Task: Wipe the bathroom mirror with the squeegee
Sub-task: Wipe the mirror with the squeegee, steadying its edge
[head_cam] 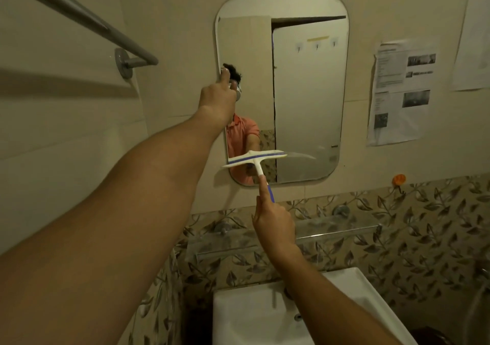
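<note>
We stand facing the mirror (305,101), a tall pane with rounded corners fixed to the pale tiled wall above the sink (238,315). Our right hand (274,222) is closed around the blue grip of the squeegee (256,159), with the index finger stretched straight up along its white stem. The squeegee's head, white with a blue strip, lies almost level across the lower left part of the mirror, its left end reaching a little past the mirror's edge over the tile, and its blade seems to be against the glass, though we cannot tell this for certain. Our left hand (218,95) reaches up to the mirror's left edge, about halfway up, fingers curled at the rim; whether it actually pinches the edge or only rests there we cannot tell. In the glass we see a reflected orange shirt and a pale door. A towel bar (79,16) runs along the wall to the left, printed sheets (400,93) are stuck to the wall at the right, and a glass shelf (342,232) sits against the leaf-patterned tiles just below the mirror.
</note>
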